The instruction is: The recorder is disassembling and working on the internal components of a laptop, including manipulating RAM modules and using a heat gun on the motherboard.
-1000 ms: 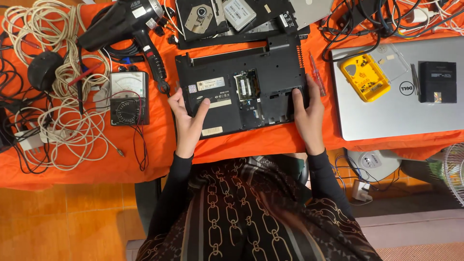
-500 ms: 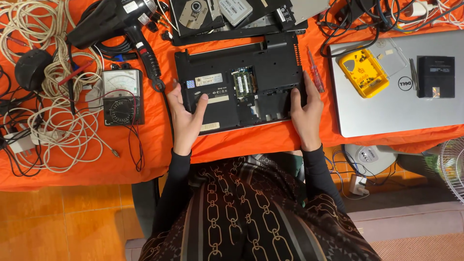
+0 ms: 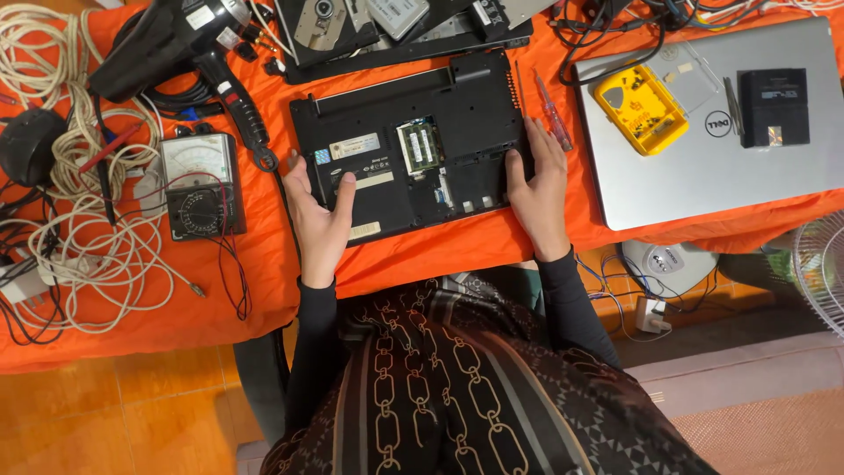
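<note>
1. I see the black laptop base (image 3: pixel 413 158) lying bottom-up near the front edge of the orange table cover (image 3: pixel 220 290), its memory bay uncovered.
2. My left hand (image 3: pixel 318 220) rests flat on its left front corner, fingers spread, thumb on the casing, gripping nothing.
3. My right hand (image 3: pixel 538 189) lies flat along its right edge, fingers loosely apart, clamped on nothing.
4. To steady it well, I judge even pressure from both palms best, kept off the exposed green memory boards (image 3: pixel 420 147).
</note>
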